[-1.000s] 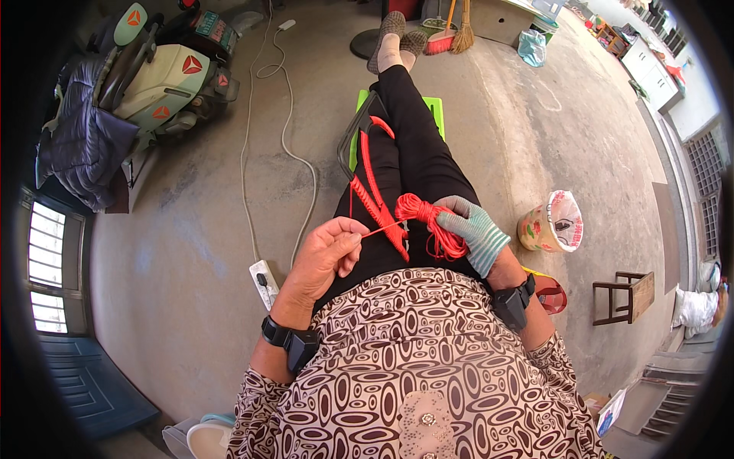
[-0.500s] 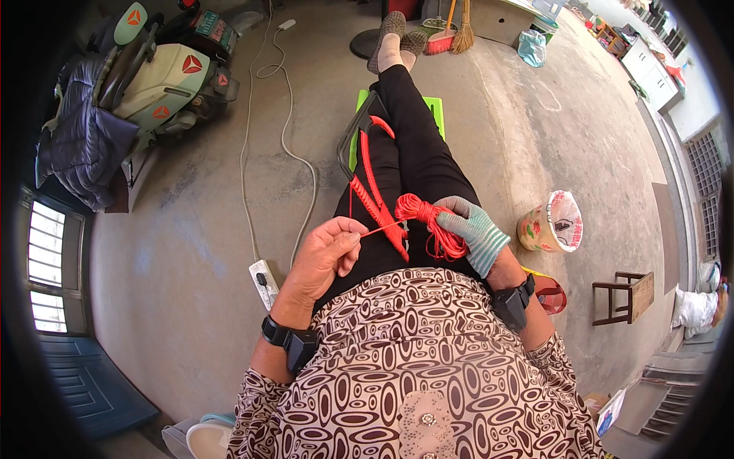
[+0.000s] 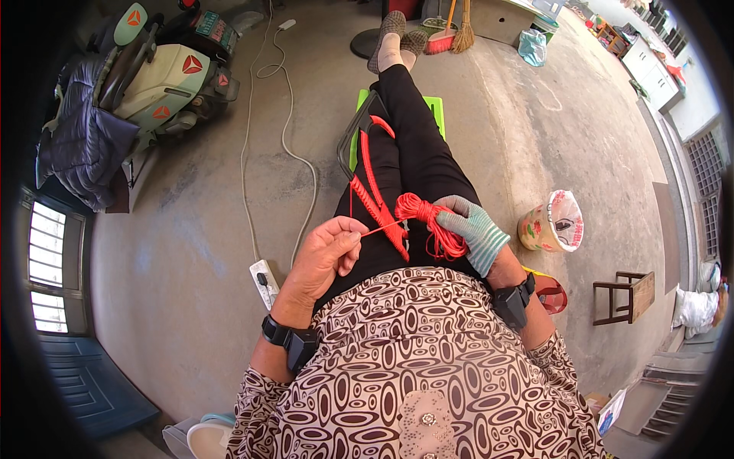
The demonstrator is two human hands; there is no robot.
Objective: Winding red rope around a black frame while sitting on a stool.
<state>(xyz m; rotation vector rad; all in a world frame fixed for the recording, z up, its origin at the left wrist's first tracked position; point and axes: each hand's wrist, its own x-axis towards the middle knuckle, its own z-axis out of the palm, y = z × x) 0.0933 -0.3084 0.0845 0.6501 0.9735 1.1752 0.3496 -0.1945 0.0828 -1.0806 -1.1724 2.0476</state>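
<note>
A bundle of red cord [image 3: 419,208] is gripped in my right hand [image 3: 472,232], which wears a grey-green striped glove. My bare left hand [image 3: 331,252] pinches a strand of that cord between thumb and fingers, and the strand runs taut across to the bundle. On my thighs rests a black frame [image 3: 354,130], partly wrapped with tight turns of red cord along a bar [image 3: 371,200]. A thin red strand also hangs from the frame down toward my left hand. What the frame belongs to I cannot tell.
My outstretched legs rest on a bright green stool [image 3: 434,115]. A lined waste bin [image 3: 539,227] and a small wooden stool [image 3: 641,297] stand to the right. Left lie a white cable and a power strip [image 3: 263,281]. A scooter [image 3: 164,84] is parked far left; brooms [image 3: 463,38] stand ahead.
</note>
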